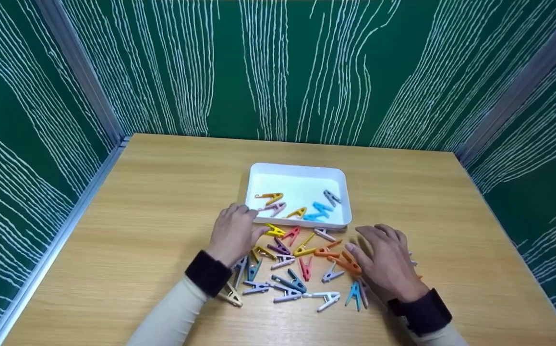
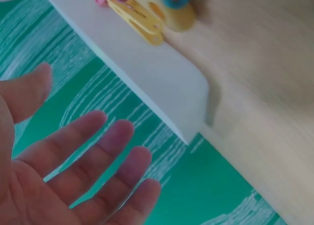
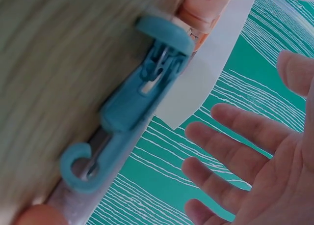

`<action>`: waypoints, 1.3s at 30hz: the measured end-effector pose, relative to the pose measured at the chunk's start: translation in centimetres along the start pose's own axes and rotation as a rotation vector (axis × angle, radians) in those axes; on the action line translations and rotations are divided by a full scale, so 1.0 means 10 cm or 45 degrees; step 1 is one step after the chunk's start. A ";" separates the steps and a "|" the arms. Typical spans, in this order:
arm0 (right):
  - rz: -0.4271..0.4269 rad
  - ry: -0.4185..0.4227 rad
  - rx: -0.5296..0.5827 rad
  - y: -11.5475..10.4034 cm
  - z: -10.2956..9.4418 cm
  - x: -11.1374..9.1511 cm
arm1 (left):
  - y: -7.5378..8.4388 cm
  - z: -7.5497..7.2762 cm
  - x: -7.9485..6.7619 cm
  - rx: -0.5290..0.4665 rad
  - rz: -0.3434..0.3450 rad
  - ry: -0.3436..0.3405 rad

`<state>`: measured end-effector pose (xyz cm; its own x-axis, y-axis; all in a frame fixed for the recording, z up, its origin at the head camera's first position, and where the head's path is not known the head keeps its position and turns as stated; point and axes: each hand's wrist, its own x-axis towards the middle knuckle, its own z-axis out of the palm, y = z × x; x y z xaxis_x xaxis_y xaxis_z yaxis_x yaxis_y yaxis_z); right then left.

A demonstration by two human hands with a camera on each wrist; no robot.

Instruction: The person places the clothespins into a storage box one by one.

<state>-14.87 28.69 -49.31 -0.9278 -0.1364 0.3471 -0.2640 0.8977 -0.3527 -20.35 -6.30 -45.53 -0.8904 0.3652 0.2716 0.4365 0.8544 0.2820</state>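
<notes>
Many-coloured plastic clothespins lie scattered on the table between the two hands, among them a purple clothespin (image 1: pixel 279 246) and a red clothespin (image 1: pixel 305 268). Behind them stands a white tray (image 1: pixel 297 175) with several clothespins inside, including a grey clothespin (image 1: pixel 332 197) and a pink clothespin (image 1: pixel 274 208). My left hand (image 1: pixel 232 235) is over the pile's left side, by the tray's front left corner; its wrist view shows spread fingers holding nothing. To the right of the pile hovers my right hand (image 1: pixel 388 259), fingers apart and holding nothing, near an orange clothespin (image 1: pixel 346 263). A teal clothespin (image 3: pixel 132 102) looms large in the right wrist view.
The wooden table (image 1: pixel 172 192) extends around the pile and tray. Green panels (image 1: pixel 230 72) with white wavy lines enclose its back and sides, joined by grey metal posts (image 1: pixel 83 67). Some clothespins are partly hidden beneath or behind both hands.
</notes>
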 end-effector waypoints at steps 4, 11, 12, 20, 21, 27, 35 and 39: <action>0.002 0.003 -0.002 0.00 -0.01 0.00 | -0.09 -0.06 -0.13 -0.001 -0.043 -0.033; 0.011 -0.016 -0.009 0.00 -0.02 0.02 | -0.23 -0.15 -0.38 0.004 -0.039 -0.107; 0.012 -0.016 -0.011 0.00 -0.02 0.02 | -0.24 -0.16 -0.41 -0.001 -0.025 -0.126; 0.006 -0.018 -0.015 -0.01 -0.04 0.04 | -0.32 -0.25 -0.68 -0.150 0.222 -0.353; 0.005 -0.018 -0.016 -0.01 -0.04 0.04 | -0.33 -0.26 -0.70 -0.154 0.248 -0.367; -0.019 0.007 -0.002 -0.01 -0.03 0.03 | -0.37 -0.30 -0.80 -0.077 0.337 -0.394; -0.018 0.005 0.009 0.00 -0.02 0.00 | -0.38 -0.26 -0.84 0.007 0.332 -0.454; -0.021 0.012 0.000 0.00 -0.01 0.00 | -0.39 -0.26 -0.84 0.016 0.348 -0.442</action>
<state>-14.85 28.75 -49.18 -0.9208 -0.1475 0.3612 -0.2794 0.8955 -0.3466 -14.19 -13.64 -46.55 -0.7343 0.6788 0.0089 0.6620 0.7131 0.2307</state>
